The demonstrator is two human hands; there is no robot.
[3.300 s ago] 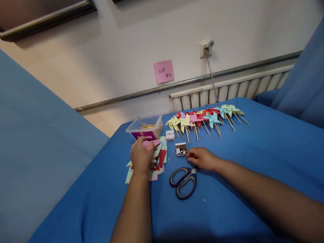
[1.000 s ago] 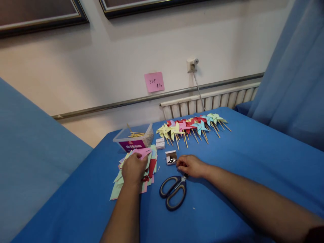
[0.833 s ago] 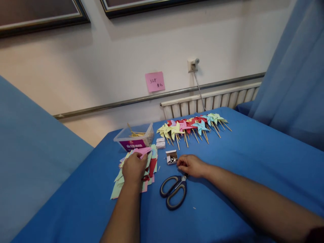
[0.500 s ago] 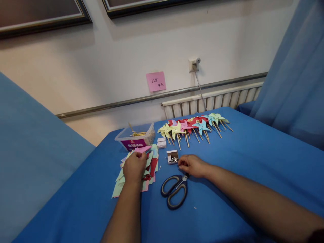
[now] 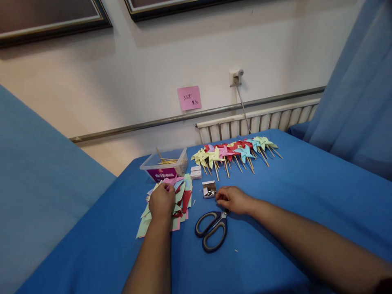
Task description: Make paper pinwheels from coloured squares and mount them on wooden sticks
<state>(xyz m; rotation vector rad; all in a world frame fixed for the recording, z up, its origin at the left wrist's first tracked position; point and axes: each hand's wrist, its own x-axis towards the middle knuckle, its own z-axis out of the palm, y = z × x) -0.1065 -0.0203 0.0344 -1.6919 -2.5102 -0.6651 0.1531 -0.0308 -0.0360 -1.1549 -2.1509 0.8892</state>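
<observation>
My left hand is over a loose pile of cut coloured paper, its fingers pinched on a piece of pink paper at the top. Beside a small open box of shiny metal pins rests my right hand, fingers curled together low over the cloth. Whatever it may hold is hidden. Dark-handled scissors lie just in front of that hand, with the blades partly under it.
A clear plastic tub of wooden sticks stands behind the paper. Small white boxes sit next to it. Finished paper pinwheels on sticks lie along the back of the blue-covered table. Blue curtains hang on both sides.
The pink paper at my left fingers has shifted, and its tip no longer reaches as far right. My right hand stays in place by the pin box.
</observation>
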